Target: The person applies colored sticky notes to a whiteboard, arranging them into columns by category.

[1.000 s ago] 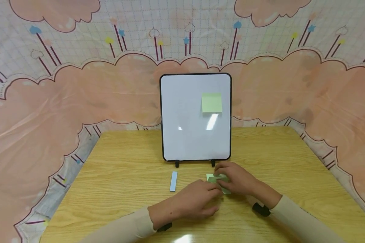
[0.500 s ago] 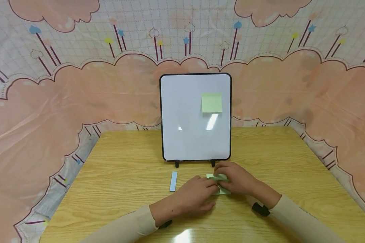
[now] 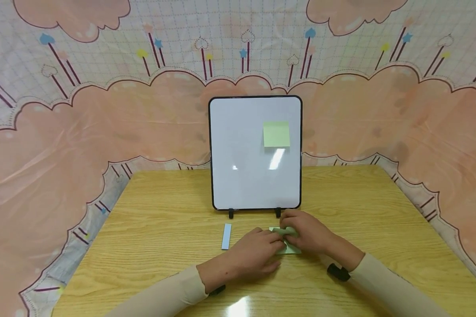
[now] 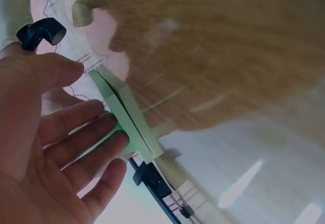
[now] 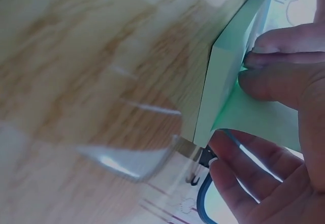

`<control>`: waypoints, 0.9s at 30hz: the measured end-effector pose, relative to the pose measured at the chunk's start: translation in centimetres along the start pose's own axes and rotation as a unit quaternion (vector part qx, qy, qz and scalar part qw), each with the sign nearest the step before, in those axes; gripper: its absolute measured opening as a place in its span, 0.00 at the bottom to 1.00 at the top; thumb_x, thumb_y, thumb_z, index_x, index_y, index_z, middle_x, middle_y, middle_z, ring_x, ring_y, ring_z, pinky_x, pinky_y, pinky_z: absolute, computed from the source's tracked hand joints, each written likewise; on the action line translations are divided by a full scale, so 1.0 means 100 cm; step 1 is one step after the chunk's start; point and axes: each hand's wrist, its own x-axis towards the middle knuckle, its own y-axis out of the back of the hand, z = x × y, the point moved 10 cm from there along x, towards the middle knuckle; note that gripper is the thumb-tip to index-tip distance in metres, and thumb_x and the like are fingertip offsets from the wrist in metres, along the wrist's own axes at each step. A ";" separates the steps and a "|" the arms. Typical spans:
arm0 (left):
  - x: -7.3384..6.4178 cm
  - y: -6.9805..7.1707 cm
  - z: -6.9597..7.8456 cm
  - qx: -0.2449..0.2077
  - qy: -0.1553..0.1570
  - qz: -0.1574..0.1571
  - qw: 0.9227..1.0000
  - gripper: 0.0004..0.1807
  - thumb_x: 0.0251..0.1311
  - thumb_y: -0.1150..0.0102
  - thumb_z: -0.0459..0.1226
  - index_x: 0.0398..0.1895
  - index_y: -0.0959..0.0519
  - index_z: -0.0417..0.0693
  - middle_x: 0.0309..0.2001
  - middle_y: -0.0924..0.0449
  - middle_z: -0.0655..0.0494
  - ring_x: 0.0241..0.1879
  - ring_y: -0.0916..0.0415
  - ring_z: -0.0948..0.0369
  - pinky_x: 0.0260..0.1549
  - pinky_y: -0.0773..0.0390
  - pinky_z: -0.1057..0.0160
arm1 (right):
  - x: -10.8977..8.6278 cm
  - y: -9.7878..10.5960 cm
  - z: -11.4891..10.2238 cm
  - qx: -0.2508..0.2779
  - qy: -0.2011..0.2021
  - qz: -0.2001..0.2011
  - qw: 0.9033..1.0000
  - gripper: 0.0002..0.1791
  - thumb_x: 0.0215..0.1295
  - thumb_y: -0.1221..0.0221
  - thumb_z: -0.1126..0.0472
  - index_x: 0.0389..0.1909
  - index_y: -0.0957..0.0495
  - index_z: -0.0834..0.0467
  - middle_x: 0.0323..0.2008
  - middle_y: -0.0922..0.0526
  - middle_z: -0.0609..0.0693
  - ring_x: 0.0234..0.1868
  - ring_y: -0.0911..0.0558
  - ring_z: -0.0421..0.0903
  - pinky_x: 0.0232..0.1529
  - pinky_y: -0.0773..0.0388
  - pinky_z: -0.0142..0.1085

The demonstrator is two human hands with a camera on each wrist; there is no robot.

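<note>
A pale green sticky note pad [image 3: 294,250] lies on the table in front of the whiteboard, its top sheet [image 5: 266,116] bent up away from the stack. My right hand [image 3: 310,233] pinches that raised sheet between thumb and fingers. From the other side my left hand [image 3: 255,254] reaches in, its fingertips at the pad and sheet. In the left wrist view the left fingers [image 4: 84,142] are fairly straight, side by side, with the thumb apart, and the pad [image 4: 133,116] is just beyond them. Both hands cover part of the pad in the head view.
Behind the hands stands a black-framed whiteboard [image 3: 246,180] on two small black feet, with a green sticky note [image 3: 276,134] on its upper right. A narrow light-blue strip [image 3: 226,237] lies left of the pad. Patterned cloth [image 3: 154,119] surrounds the wooden table [image 3: 162,202].
My left hand has shifted slightly left, its fingertips now over the pad's left part. The top sheet looks more bent up. My right hand stays nearly still at the pad.
</note>
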 end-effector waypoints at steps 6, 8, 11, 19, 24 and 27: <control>0.001 -0.001 0.001 0.001 -0.003 -0.008 1.000 0.18 0.71 0.36 0.54 0.56 0.16 0.57 0.60 0.20 0.63 0.59 0.21 0.64 0.51 0.23 0.63 | 0.003 -0.002 0.002 -0.014 -0.016 -0.009 1.000 0.12 0.61 0.25 0.65 0.29 0.19 0.48 0.43 0.18 0.43 0.44 0.20 0.41 0.47 0.17 0.40; 0.002 -0.001 0.001 -0.004 -0.002 -0.016 1.000 0.18 0.71 0.37 0.54 0.56 0.16 0.57 0.60 0.20 0.63 0.60 0.22 0.64 0.52 0.23 0.63 | 0.003 -0.002 0.001 -0.018 -0.014 -0.010 1.000 0.12 0.61 0.26 0.65 0.29 0.19 0.48 0.42 0.18 0.43 0.44 0.20 0.42 0.46 0.18 0.40; 0.002 -0.002 0.000 -0.011 -0.001 -0.025 1.000 0.18 0.72 0.38 0.54 0.56 0.16 0.56 0.61 0.20 0.63 0.60 0.22 0.63 0.53 0.24 0.62 | 0.004 -0.001 0.001 -0.025 -0.012 -0.011 1.000 0.12 0.61 0.26 0.65 0.28 0.19 0.48 0.41 0.18 0.43 0.42 0.20 0.41 0.45 0.18 0.40; 0.002 -0.004 -0.001 -0.009 0.005 -0.026 1.000 0.19 0.70 0.36 0.55 0.56 0.18 0.58 0.61 0.21 0.61 0.60 0.23 0.64 0.50 0.23 0.63 | 0.008 0.000 0.002 -0.035 -0.019 -0.018 0.999 0.14 0.62 0.26 0.64 0.27 0.22 0.47 0.35 0.21 0.40 0.34 0.26 0.37 0.37 0.23 0.35; 0.001 -0.003 -0.001 -0.020 0.009 -0.027 0.999 0.19 0.70 0.36 0.55 0.57 0.19 0.58 0.62 0.22 0.60 0.62 0.24 0.62 0.51 0.23 0.63 | 0.009 0.000 0.003 -0.043 -0.024 -0.019 0.999 0.14 0.62 0.26 0.64 0.26 0.22 0.47 0.32 0.22 0.39 0.31 0.28 0.36 0.35 0.25 0.34; 0.001 -0.001 -0.001 -0.027 0.011 -0.029 0.999 0.19 0.70 0.36 0.55 0.57 0.19 0.58 0.62 0.22 0.60 0.61 0.23 0.62 0.51 0.23 0.63 | 0.009 0.000 0.005 -0.045 -0.028 -0.020 0.998 0.13 0.62 0.27 0.64 0.26 0.21 0.48 0.30 0.23 0.38 0.30 0.29 0.36 0.33 0.26 0.33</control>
